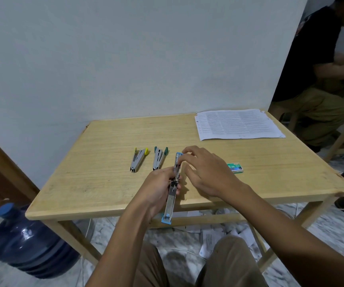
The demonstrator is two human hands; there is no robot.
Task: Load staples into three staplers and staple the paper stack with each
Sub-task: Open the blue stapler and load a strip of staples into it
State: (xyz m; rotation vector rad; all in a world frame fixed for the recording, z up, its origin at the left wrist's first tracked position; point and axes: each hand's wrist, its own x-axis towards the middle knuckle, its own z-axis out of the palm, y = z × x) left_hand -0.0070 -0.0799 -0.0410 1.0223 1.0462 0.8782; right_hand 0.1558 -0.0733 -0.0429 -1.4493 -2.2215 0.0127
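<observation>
The light-blue, metal-bodied stapler [172, 184], swung open with its long axis running near-to-far, is gripped mid-body by the left hand [159, 190], while the right hand's [206, 172] fingertips pinch its far end.

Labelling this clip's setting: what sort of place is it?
Probably a plain room in a home or small office: a wooden table against a bare wall, a water jug on marble-patterned floor.

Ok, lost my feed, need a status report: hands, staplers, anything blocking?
Left hand holds blue stapler swung open. Right hand fingers at its far end. Yellow stapler and green stapler lie untouched. Nothing blocking.
</observation>
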